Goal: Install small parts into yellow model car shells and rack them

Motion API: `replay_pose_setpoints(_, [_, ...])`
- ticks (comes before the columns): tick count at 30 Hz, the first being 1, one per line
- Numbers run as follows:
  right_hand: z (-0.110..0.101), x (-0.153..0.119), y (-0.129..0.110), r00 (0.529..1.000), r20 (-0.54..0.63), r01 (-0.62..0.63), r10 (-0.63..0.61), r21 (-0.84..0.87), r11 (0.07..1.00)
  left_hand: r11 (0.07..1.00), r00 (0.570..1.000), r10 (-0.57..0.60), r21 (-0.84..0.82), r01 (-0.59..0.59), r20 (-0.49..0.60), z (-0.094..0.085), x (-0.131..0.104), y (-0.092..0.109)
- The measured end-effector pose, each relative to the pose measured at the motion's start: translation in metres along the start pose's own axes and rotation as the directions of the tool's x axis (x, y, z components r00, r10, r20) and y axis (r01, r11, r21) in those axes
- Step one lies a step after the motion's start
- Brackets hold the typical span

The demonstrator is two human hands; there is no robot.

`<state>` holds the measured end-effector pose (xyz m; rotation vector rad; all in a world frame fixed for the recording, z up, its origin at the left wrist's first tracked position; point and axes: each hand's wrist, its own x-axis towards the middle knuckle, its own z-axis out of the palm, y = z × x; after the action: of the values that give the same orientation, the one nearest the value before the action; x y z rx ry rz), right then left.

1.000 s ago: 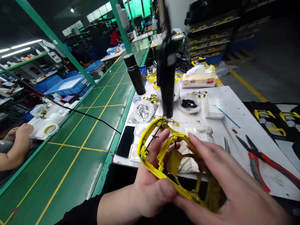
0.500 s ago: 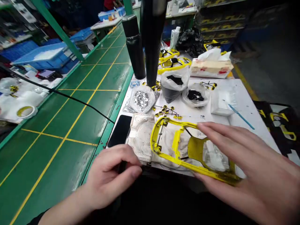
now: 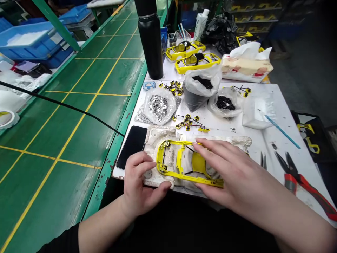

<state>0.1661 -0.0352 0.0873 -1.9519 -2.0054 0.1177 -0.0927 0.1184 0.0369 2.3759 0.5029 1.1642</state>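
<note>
A yellow toy car body frame [image 3: 179,159] lies in a whitish moulded block [image 3: 162,133] at the table's front edge. My right hand [image 3: 223,163] grips the frame's right part, fingers on its far side and thumb on its near side. At the left end, my left hand [image 3: 140,182] is curved with thumb and fingers apart, fingertips close to the frame's rounded end, holding nothing. Behind the block lie small yellow and black parts on sprues [image 3: 188,121]. A bag of silvery pieces [image 3: 158,107] stands behind them at the left.
Red-handled pliers [image 3: 295,174] and a blue stick [image 3: 281,130] lie right. A phone [image 3: 131,146] is left of the block. Behind stand a black bottle [image 3: 151,45], bags of black parts [image 3: 196,93], a tissue box [image 3: 246,66] and more yellow frames [image 3: 196,63]. A green surface [image 3: 79,105] runs left.
The yellow frame has moved left and down onto the block, with my right hand still on it. My left hand has opened wider near its left end. The view has shifted, showing the pliers.
</note>
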Motion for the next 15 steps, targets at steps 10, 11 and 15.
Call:
replay_pose_setpoints(10, [-0.004, 0.008, 0.0, 0.996, 0.09, -0.023, 0.019, 0.048, 0.999, 0.996, 0.998, -0.056, -0.066, 0.056, -0.003, 0.003, -0.002, -0.004])
replay_pose_setpoints(11, [-0.004, 0.009, 0.001, 0.995, 0.098, -0.028, 0.023, 0.053, 0.998, 0.994, 0.998, -0.062, -0.085, 0.062, -0.001, 0.003, -0.001, -0.004])
replay_pose_setpoints(15, [-0.005, 0.014, 0.0, 0.994, 0.105, -0.039, 0.031, 0.076, 0.996, 0.986, 0.997, -0.081, -0.148, 0.08, 0.003, 0.005, -0.002, -0.004])
